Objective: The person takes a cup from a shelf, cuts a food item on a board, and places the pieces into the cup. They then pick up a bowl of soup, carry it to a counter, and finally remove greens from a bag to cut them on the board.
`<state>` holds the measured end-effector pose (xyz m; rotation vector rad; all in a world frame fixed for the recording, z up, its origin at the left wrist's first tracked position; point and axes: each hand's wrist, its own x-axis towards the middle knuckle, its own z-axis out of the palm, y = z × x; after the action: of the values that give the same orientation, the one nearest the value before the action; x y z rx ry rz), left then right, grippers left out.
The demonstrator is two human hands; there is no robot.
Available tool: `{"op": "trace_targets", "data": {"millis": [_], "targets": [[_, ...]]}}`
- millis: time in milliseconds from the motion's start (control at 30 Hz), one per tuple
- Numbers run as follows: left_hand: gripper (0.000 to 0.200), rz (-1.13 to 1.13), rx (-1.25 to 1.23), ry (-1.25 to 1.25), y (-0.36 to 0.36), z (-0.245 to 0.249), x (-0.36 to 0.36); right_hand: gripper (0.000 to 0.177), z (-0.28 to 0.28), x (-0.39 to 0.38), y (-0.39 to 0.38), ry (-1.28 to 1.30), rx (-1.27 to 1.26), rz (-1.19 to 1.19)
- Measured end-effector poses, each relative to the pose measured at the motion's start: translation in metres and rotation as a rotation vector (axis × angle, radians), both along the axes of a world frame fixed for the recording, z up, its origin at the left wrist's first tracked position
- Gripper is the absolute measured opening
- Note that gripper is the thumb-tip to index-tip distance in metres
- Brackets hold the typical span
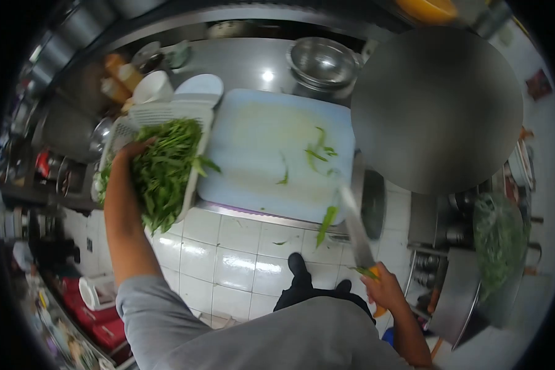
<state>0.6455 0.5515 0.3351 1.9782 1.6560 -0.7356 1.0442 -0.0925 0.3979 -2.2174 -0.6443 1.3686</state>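
Note:
My left hand (139, 148) reaches into a white plastic basket (201, 132) heaped with long green leaves (166, 166); its fingers are partly buried among them, so their grip is hidden. My right hand (383, 288) is closed round the orange handle of a large knife (359, 237). The blade points up toward the right edge of a pale blue cutting board (253, 148). Scattered leaf pieces (316, 154) lie on the board's right part, and one leaf (327, 225) hangs over its front edge.
Metal bowls (322, 61) stand behind the board. A white lid (200, 88), a white container (153, 87) and bottles (126, 77) are at the back left. A bag of greens (499, 246) sits at the right. Tiled floor (234, 259) shows below. A blurred grey disc covers the upper right.

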Motion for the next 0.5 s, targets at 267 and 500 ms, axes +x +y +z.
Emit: {"op": "trace_targets", "data": {"millis": [267,500], "targets": [[0.069,-0.208,0.639,-0.263,-0.040,0.071,0.030,0.055,-0.080,-0.054,0.103,0.504,0.454,-0.033],[0.041,-0.506,0.922,-0.847,-0.192,0.147,0.153,0.055,-0.086,-0.044,0.122,0.477,0.478,-0.363]]}}
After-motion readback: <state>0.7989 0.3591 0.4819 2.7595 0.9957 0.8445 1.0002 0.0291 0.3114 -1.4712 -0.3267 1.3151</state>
